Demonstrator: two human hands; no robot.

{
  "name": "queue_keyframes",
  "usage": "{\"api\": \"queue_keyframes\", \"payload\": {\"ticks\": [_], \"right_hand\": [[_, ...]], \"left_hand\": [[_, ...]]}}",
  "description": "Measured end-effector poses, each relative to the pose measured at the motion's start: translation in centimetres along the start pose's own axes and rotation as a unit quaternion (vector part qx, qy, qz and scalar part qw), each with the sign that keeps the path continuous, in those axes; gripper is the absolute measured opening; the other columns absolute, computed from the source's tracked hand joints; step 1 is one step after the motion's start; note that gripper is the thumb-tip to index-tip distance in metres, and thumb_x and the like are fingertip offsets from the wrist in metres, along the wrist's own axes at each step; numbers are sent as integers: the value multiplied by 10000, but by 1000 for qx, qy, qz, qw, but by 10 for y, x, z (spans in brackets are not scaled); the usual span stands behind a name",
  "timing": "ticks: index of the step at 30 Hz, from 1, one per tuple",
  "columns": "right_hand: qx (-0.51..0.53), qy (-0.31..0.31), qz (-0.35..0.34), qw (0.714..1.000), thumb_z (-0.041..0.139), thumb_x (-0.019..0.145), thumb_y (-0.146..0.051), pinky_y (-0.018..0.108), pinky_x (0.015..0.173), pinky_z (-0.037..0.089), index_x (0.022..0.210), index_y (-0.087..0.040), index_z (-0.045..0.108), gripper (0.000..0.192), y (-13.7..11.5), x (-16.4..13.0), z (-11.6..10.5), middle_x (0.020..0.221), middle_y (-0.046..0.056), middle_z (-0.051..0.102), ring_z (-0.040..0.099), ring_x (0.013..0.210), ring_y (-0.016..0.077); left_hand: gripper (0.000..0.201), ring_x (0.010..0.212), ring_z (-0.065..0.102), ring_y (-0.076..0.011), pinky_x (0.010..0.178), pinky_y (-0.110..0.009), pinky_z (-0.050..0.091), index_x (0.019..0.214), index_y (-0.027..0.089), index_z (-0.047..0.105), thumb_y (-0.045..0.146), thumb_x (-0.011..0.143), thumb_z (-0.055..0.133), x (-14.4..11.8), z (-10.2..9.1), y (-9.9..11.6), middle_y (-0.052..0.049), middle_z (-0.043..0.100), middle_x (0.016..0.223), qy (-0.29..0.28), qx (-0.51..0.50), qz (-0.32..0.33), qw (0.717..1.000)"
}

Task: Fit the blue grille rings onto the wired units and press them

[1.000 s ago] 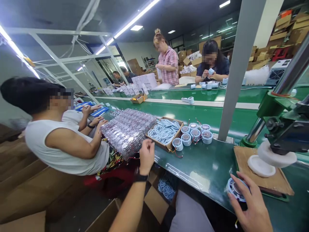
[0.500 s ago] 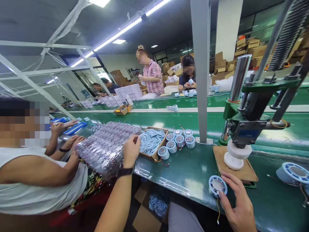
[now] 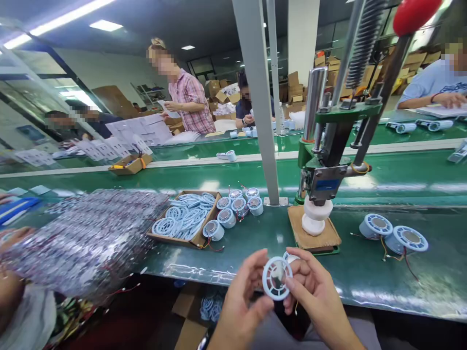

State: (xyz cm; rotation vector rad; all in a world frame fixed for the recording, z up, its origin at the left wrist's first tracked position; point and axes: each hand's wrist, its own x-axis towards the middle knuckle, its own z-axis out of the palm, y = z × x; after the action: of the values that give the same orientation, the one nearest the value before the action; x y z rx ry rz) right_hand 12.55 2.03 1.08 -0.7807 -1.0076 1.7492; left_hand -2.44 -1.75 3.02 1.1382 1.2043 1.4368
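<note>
Both hands have met: left hand (image 3: 239,301) and right hand (image 3: 317,291) grip one ring (image 3: 276,278)

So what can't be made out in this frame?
- Head view: the back of the ring and the part behind it are hidden by the left hand and right hand.
- The pile of bagged parts is motion-blurred; its contents are unreadable.
- The box under the table is cut by the bottom edge.

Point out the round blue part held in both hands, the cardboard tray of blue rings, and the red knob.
round blue part (image 3: 276,278), head view, its spoked face.
cardboard tray (image 3: 205,228), head view, right wall.
red knob (image 3: 414,14), head view, its middle.
</note>
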Motion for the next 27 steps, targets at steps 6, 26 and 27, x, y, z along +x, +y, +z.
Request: {"api": "queue_keyframes", "payload": {"ticks": [6, 26, 27], "right_hand": [[18, -14, 37, 999, 765, 819, -443, 232, 543, 581, 1270, -222, 574, 538, -7, -17, -2, 889, 18, 646, 654, 558, 98], [121, -72, 31, 990, 565, 976, -431, 261, 615, 573, 1356, -211, 509, 443, 6, -24, -5, 859, 47, 701, 726, 644, 158], [119, -71, 31, 990, 567, 974, -431, 258, 616, 569, 1357, -211, 507, 446, 7, -24, -5, 871, 49, 700, 725, 647, 155]], "left_hand": [[593, 989, 713, -328, 907, -375, 555, 1190, 219, 746, 417, 650, 887, -25, 11, -17, -136, 771, 1086, 98, 63, -11, 993], [660, 731, 681, -197, 729, -260, 545, 1166, 254, 764, 491, 571, 921, -15, 3, -5, -35, 724, 749, 38, -110, -118, 986], [657, 729, 680, -196, 728, -260, 547, 1167, 254, 763, 490, 575, 920, -15, 2, -6, -34, 721, 745, 39, -107, -118, 986]]}}
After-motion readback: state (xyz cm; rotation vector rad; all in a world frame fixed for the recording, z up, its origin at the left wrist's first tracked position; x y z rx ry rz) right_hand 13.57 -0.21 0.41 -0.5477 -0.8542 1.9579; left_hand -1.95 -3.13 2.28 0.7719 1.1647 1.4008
